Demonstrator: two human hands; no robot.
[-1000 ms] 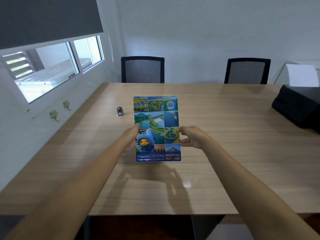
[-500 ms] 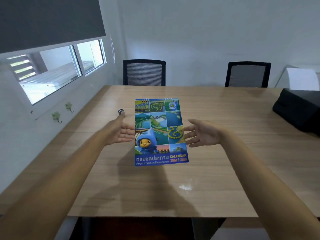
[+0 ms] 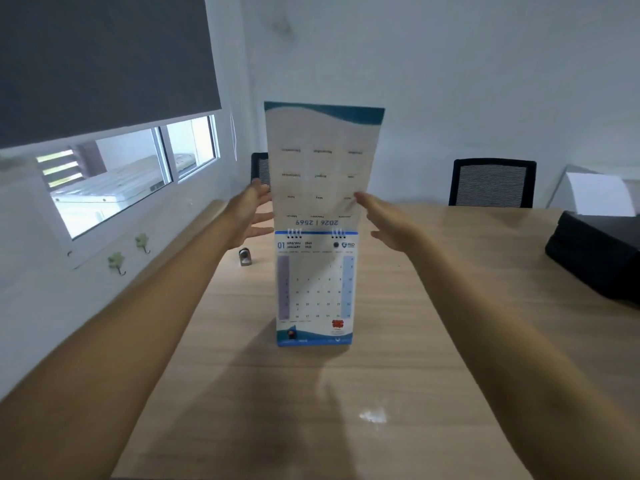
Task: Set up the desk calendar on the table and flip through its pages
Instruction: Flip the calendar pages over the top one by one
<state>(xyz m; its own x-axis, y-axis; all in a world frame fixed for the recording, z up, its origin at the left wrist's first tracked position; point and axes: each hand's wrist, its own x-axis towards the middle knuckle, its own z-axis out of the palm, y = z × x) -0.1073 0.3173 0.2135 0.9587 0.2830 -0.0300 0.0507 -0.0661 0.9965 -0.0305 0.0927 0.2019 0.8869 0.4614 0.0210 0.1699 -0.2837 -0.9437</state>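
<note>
Head view — both hands [image 3: 254, 216] spread, flanking the calendar [image 3: 315, 289] cover lifted upright.

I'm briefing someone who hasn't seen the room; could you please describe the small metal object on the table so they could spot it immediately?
Start at the wooden table and find the upright desk calendar showing January. Just left of its spiral binding, toward the window wall, stands a small metallic object. It is the only shiny, stubby thing there; what it is cannot be told.

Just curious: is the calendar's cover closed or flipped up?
Flipped up: the cover stands above the spiral binding, and the January page shows.
</note>
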